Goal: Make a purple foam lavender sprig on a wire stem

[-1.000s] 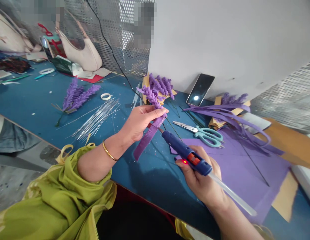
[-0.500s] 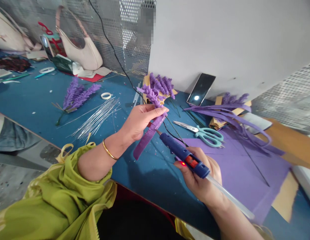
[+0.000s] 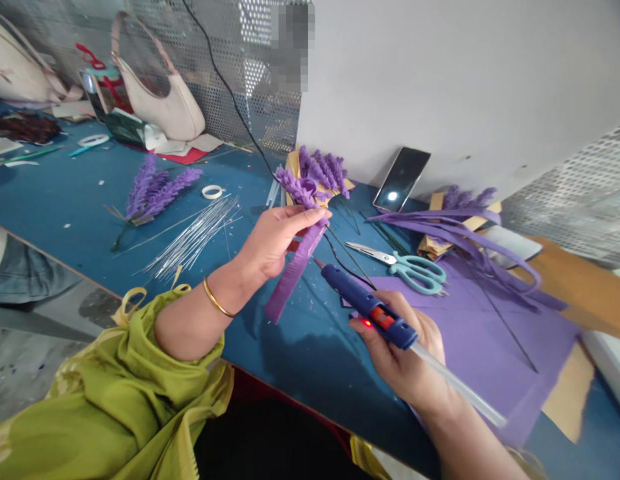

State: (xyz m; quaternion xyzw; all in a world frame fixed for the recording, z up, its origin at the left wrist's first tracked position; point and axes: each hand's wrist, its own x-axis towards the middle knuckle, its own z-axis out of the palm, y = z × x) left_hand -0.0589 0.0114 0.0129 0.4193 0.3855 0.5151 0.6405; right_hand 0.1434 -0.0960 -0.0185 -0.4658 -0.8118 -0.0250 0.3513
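Note:
My left hand (image 3: 277, 240) pinches a purple lavender-like flower (image 3: 303, 190) between thumb and fingers. From the pinch a purple strip (image 3: 296, 273) hangs down toward me, and a thin stem runs out to the lower right. My right hand (image 3: 410, 353) is wrapped round a blue hot glue gun (image 3: 367, 300), with a red light glowing by the thumb. A clear glue stick (image 3: 460, 383) sticks out of its back end. The gun's nozzle points up and left, just right of the strip, with a small gap between them.
Teal scissors (image 3: 417, 270) lie right of the gun on a blue table (image 3: 300, 360), near purple sheet material (image 3: 490, 340) and purple strips (image 3: 465, 240). Silver wires (image 3: 193, 240), a tape roll (image 3: 212, 192) and finished flowers (image 3: 157, 190) lie left. A phone (image 3: 403, 177) leans on the wall.
The glue gun's nozzle has drawn slightly away from the strip, to the right. My left hand has shifted a little left, and the flower has turned slightly.

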